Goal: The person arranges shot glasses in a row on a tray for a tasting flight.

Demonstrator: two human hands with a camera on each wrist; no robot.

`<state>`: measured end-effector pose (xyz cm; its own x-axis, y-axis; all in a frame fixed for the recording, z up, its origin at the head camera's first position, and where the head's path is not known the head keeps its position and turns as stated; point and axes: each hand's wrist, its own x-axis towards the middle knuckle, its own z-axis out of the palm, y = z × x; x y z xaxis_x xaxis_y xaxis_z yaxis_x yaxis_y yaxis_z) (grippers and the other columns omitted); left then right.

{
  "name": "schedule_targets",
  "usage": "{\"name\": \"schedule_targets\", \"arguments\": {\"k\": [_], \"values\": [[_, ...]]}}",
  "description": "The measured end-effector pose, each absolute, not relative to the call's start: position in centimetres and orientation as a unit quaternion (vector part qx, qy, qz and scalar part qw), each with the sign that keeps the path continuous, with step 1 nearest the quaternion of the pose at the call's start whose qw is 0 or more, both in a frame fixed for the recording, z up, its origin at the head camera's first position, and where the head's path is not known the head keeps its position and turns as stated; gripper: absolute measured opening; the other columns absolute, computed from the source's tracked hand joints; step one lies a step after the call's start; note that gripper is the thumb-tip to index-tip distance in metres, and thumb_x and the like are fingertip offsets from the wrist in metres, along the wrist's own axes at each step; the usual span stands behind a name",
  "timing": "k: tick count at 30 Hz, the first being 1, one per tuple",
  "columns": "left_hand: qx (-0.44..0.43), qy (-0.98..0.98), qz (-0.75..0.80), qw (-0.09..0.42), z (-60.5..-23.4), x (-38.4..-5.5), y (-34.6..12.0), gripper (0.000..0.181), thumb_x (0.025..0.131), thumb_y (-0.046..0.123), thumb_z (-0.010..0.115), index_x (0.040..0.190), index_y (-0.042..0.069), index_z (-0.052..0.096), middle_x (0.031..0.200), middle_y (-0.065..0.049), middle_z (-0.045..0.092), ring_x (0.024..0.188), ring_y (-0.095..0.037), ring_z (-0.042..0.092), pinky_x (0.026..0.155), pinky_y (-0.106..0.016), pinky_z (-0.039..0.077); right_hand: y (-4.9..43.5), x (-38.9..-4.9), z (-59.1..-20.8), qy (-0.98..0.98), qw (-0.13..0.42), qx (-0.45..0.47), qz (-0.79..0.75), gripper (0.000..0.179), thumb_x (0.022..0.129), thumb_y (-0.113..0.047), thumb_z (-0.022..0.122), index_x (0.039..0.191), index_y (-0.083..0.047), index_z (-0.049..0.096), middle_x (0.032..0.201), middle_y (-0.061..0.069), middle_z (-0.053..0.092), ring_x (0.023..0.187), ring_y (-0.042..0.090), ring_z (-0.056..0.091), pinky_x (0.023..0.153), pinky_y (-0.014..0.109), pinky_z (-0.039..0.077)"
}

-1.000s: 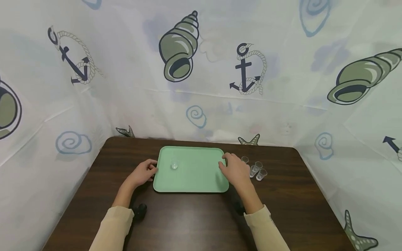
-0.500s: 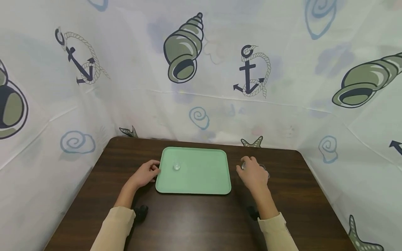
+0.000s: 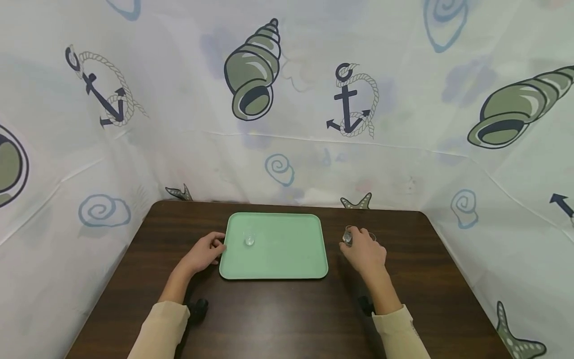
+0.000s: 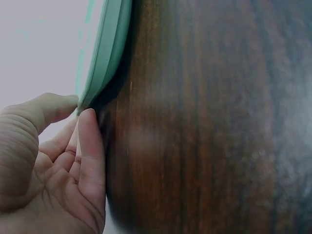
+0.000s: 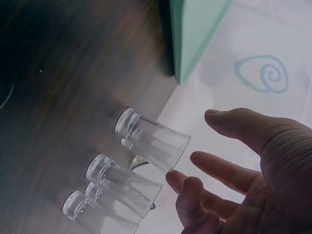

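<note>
A light green tray [image 3: 278,249] lies on the table, with a small clear shot glass [image 3: 249,240] standing on its left part. At the tray's left edge, my left hand [image 3: 203,253] holds the rim between thumb and fingers, as the left wrist view shows. Right of the tray, my right hand [image 3: 365,251] is among several clear shot glasses and hides part of them in the head view. In the right wrist view its thumb and fingers are spread near the closest shot glass [image 5: 153,141], with no grip on it; two more glasses [image 5: 124,185] stand behind.
The dark wooden table [image 3: 278,319] ends at a white cloth backdrop [image 3: 309,164] printed with shells and anchors. Black devices [image 3: 199,310] sit at both wrists.
My right hand has moved from the tray's right edge to the shot glasses on the right. The left hand stays at the tray's left edge. The head view has shifted slightly.
</note>
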<state>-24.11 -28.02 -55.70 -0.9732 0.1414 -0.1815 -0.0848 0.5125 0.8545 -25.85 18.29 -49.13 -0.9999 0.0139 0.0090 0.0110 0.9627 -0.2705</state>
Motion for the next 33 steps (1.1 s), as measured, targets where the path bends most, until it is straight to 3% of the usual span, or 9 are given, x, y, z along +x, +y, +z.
{"name": "schedule_targets", "arguments": {"k": [14,26,33], "values": [[0.012,0.857,0.502,0.111,-55.8,-24.1,-27.8,0.055,0.113,0.019,0.057,0.159,-0.005,0.04,0.119,-0.021,0.061,0.094,-0.024,0.064,0.08,-0.039,0.062,18.8,-26.4,-50.1,-0.989,-0.01,-0.018,0.147,0.05,0.104,-0.032,0.071,0.149,-0.013,0.06,0.134,0.018,0.069,0.092,0.04,0.071,0.081,0.064,0.056],[0.008,0.862,0.497,0.098,-56.0,-23.9,-27.7,0.056,0.112,0.019,0.059,0.159,-0.004,0.041,0.116,-0.021,0.063,0.089,-0.023,0.064,0.077,-0.038,0.062,18.7,-26.7,-50.7,-0.987,0.006,-0.016,0.157,0.052,0.101,-0.035,0.074,0.147,-0.016,0.061,0.127,0.015,0.074,0.1,0.04,0.072,0.086,0.063,0.055],[0.005,0.864,0.493,0.097,-55.9,-23.9,-27.7,0.055,0.112,0.02,0.059,0.159,-0.003,0.041,0.116,-0.02,0.063,0.09,-0.022,0.064,0.077,-0.036,0.062,18.7,-26.7,-50.6,-0.986,0.016,-0.015,0.166,0.052,0.1,-0.035,0.074,0.148,-0.017,0.061,0.125,0.013,0.075,0.095,0.038,0.072,0.083,0.062,0.055]]}}
